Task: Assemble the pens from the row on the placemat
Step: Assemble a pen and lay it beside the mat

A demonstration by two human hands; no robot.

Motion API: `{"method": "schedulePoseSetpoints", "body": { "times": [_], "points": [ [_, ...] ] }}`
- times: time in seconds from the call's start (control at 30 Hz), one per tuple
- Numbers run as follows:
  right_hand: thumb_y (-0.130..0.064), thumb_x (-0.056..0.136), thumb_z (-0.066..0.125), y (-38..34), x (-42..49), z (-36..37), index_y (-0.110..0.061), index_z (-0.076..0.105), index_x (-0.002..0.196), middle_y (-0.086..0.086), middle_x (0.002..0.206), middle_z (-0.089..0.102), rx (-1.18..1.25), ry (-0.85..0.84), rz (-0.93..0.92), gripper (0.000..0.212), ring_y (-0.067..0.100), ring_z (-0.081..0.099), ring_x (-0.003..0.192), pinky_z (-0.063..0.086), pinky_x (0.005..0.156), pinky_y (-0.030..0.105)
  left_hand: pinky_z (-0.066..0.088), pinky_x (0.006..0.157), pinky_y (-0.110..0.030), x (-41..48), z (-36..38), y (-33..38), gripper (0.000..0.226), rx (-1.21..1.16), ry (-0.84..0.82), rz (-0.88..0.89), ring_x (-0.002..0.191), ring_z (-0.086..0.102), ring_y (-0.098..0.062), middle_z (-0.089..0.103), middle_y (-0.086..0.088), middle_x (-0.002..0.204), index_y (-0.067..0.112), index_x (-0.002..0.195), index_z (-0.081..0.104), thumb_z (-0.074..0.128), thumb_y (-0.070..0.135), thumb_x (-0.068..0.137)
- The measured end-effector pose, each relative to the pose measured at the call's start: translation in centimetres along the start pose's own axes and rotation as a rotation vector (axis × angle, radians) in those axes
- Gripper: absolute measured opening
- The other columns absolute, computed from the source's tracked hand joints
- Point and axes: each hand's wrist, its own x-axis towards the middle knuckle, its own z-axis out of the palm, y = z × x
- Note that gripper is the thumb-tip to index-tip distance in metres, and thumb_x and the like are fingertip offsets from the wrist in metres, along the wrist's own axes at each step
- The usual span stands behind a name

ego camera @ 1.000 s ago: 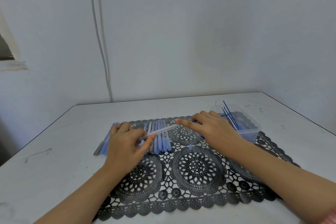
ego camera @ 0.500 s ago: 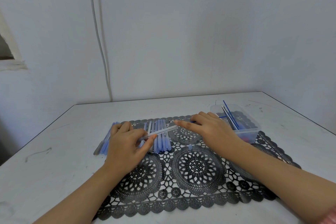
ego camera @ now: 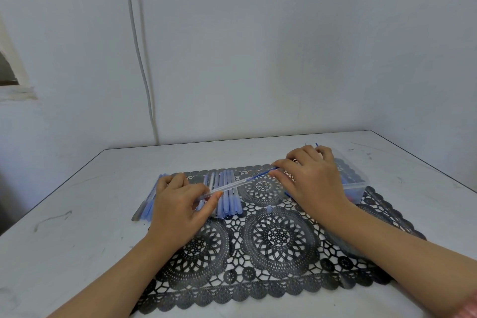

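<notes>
Hiding refill [ego camera: 259,175] end, R hand [ego camera: 312,181]; L hand [ego camera: 178,206] pinches barrel [ego camera: 229,186].

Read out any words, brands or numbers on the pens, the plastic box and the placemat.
No text can be read.
The pens in the row: print too small to tell.
The clear barrel in the left hand: no marking.
The blue refill in the right hand: none.
The plastic box: no label.
The placemat: pattern only.

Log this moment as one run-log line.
step: refill insertion | left hand: holds clear barrel | right hand: pinches blue refill at barrel's open end | pen row: on placemat | status: unfinished
</notes>
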Motion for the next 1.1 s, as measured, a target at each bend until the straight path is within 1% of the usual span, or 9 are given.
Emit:
{"method": "schedulePoseSetpoints", "body": {
  "times": [0.2, 0.33, 0.5, 0.6, 0.67, 0.8, 0.87, 0.93, 1.1],
  "points": [
    [-0.041, 0.084, 0.054, -0.2, 0.0, -0.1, -0.019, 0.073, 0.079, 0.001, 0.075, 0.064, 0.053, 0.004, 0.021, 0.029, 0.022, 0.060, 0.072, 0.047, 0.071, 0.039, 0.031, 0.076, -0.034, 0.1, -0.1, 0.0, 0.051, -0.009, 0.033, 0.017, 0.063, 0.033, -0.007, 0.032, 0.017, 0.057, 0.022, 0.061, 0.064, 0.041, 0.056, 0.091],
    [-0.026, 0.078, 0.073, -0.2, -0.1, 0.0, -0.018, 0.073, 0.081, 0.001, 0.075, 0.064, 0.073, 0.035, -0.014, 0.008, 0.023, 0.060, 0.071, 0.047, 0.068, 0.038, 0.031, 0.076, -0.034, 0.1, -0.1, 0.1, 0.052, -0.004, 0.039, 0.022, 0.063, 0.032, -0.007, 0.031, 0.018, 0.057, 0.021, 0.063, 0.065, 0.041, 0.057, 0.091],
    [0.009, 0.057, 0.080, -0.8, -0.4, 0.1, -0.012, 0.074, 0.085, 0.004, 0.076, 0.064, 0.156, -0.018, -0.071, 0.036, 0.023, 0.061, 0.072, 0.046, 0.063, 0.032, 0.032, 0.075, -0.035, 0.2, -0.2, 0.3, 0.045, 0.016, 0.049, 0.047, 0.064, 0.032, -0.006, 0.029, 0.019, 0.058, 0.021, 0.062, 0.065, 0.046, 0.051, 0.089],
    [0.015, 0.055, 0.077, -1.4, -0.6, -0.1, -0.010, 0.074, 0.086, 0.004, 0.076, 0.064, 0.268, -0.046, -0.072, 0.040, 0.021, 0.060, 0.072, 0.051, 0.057, 0.029, 0.032, 0.075, -0.035, 0.2, -0.2, 0.5, 0.041, 0.041, 0.058, 0.075, 0.063, 0.034, -0.008, 0.030, 0.019, 0.058, 0.020, 0.062, 0.066, 0.049, 0.048, 0.087],
    [0.015, 0.061, 0.075, -1.8, -0.7, -0.2, -0.008, 0.074, 0.088, 0.004, 0.078, 0.062, 0.374, -0.079, -0.052, 0.036, 0.016, 0.058, 0.075, 0.052, 0.061, 0.028, 0.031, 0.076, -0.034, 0.2, -0.3, 0.7, 0.043, 0.049, 0.068, 0.093, 0.062, 0.036, -0.010, 0.030, 0.020, 0.059, 0.020, 0.062, 0.066, 0.047, 0.049, 0.089],
    [0.007, 0.072, 0.071, -2.4, -0.6, -0.6, -0.014, 0.075, 0.087, -0.003, 0.081, 0.061, 0.615, -0.131, 0.152, 0.026, 0.000, 0.051, 0.081, 0.038, 0.076, 0.001, 0.032, 0.076, -0.034, 0.3, -0.2, 0.9, 0.047, 0.049, 0.074, 0.110, 0.062, 0.035, -0.010, 0.030, 0.021, 0.059, 0.021, 0.060, 0.064, 0.045, 0.051, 0.091],
    [0.006, 0.073, 0.071, -2.7, -0.3, -1.0, -0.019, 0.076, 0.083, -0.013, 0.080, 0.061, 0.728, -0.182, 0.299, 0.026, -0.004, 0.055, 0.083, 0.039, 0.076, 0.001, 0.031, 0.077, -0.033, 0.2, -0.1, 0.8, 0.042, 0.065, 0.066, 0.117, 0.062, 0.035, -0.010, 0.034, 0.019, 0.055, 0.020, 0.059, 0.063, 0.050, 0.048, 0.088],
    [0.008, 0.074, 0.070, -3.0, -0.2, -1.3, -0.021, 0.075, 0.078, -0.017, 0.080, 0.063, 0.854, -0.247, 0.427, 0.030, -0.001, 0.060, 0.083, 0.046, 0.076, 0.007, 0.030, 0.077, -0.031, 0.1, 0.0, 0.7, 0.041, 0.079, 0.061, 0.128, 0.063, 0.034, -0.011, 0.039, 0.016, 0.052, 0.019, 0.058, 0.062, 0.052, 0.046, 0.087],
    [0.014, 0.075, 0.066, -3.7, 0.1, -2.1, -0.020, 0.072, 0.071, -0.006, 0.081, 0.067, 1.072, -0.301, 0.635, 0.034, 0.001, 0.064, 0.077, 0.049, 0.073, 0.009, 0.031, 0.075, -0.033, 0.2, 0.0, 1.1, 0.048, 0.073, 0.069, 0.152, 0.062, 0.034, -0.011, 0.031, 0.020, 0.058, 0.020, 0.059, 0.062, 0.045, 0.050, 0.092]
  ]
}}
